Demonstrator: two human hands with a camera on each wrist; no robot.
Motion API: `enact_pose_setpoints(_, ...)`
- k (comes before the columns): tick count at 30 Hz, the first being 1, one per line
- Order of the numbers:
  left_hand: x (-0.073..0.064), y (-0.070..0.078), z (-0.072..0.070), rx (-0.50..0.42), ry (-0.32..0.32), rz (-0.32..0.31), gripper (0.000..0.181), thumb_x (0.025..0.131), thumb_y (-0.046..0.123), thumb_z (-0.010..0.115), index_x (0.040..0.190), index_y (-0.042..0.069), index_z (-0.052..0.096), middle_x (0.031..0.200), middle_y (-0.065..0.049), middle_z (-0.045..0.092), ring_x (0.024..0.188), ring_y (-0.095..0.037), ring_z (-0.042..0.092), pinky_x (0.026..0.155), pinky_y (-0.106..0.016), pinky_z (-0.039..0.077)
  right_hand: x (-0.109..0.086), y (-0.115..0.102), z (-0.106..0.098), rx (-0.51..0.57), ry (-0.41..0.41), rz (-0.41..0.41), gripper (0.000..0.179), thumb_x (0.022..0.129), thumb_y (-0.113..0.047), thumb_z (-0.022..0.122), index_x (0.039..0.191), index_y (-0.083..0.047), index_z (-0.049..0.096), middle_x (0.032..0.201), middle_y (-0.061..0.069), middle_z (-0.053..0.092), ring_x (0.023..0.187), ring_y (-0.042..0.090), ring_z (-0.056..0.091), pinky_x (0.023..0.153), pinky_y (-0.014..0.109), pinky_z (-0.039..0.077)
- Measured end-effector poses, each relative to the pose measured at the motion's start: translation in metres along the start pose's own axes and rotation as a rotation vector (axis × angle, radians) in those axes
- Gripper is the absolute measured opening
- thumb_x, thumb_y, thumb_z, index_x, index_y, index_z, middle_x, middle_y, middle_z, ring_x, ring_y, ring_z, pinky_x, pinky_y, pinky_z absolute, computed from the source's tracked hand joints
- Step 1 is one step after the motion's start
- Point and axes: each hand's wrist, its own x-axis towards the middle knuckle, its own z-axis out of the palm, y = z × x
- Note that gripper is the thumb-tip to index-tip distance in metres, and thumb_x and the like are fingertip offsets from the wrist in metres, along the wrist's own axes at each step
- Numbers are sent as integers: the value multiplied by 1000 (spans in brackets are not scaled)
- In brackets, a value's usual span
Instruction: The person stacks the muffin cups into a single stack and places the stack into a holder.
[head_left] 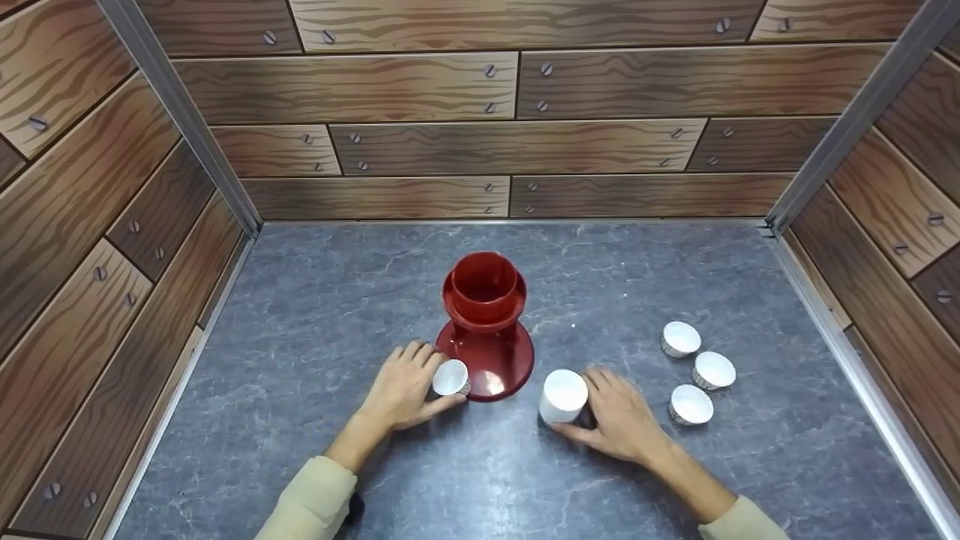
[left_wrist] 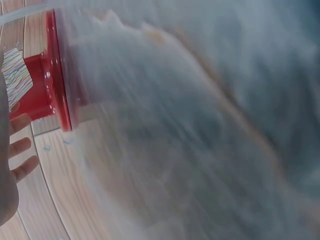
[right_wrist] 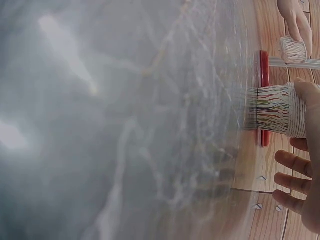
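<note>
My left hand (head_left: 405, 384) pinches a single small paper baking cup (head_left: 451, 378), white inside with coloured wavy stripes outside, between thumb and fingers. In the right wrist view that baking cup (right_wrist: 293, 50) hangs above the tabletop. It overlaps the front left edge of a red stand (head_left: 484, 352), which has a round base and a cup-shaped holder on top. To the right, my right hand (head_left: 619, 416) grips a stack of baking cups (head_left: 563, 396) with thumb and forefinger. The stack (right_wrist: 272, 110) stands on the table, its layered rims showing; the other fingers spread away from it.
Three more baking cups (head_left: 691, 405) stand close together on the right of the grey marbled table (head_left: 337, 285). Wood-patterned walls (head_left: 420, 150) with metal edging enclose the table at the back and both sides.
</note>
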Motion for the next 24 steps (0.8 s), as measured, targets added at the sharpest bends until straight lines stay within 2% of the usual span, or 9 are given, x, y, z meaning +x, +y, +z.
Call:
enact_pose_setpoints(11,12,20,0,26,32,73,65,88,75,66,115,17,66,114,-4,69,109,-24,62,93,-39,55,0,0,1,-44,8,-6,79,80,-70,79,125,-7,65,114,9,69,112,30,67,95,51,57)
enact_pose_setpoints(18,20,34,-1,32,49,117,67,88,77,64,119,18,66,119,-2,69,112,-23,63,92,-39,54,0,0,0,-31,-3,-5,78,81,-69,78,126,-6,65,115,10,69,112,30,67,96,53,57)
enact_pose_setpoints(24,25,44,-2,-3,74,146,67,87,75,67,121,18,66,119,0,69,115,-22,62,94,-37,54,-1,1,0,-26,11,-17,79,80,-69,79,125,-7,66,114,9,69,111,30,67,95,52,57)
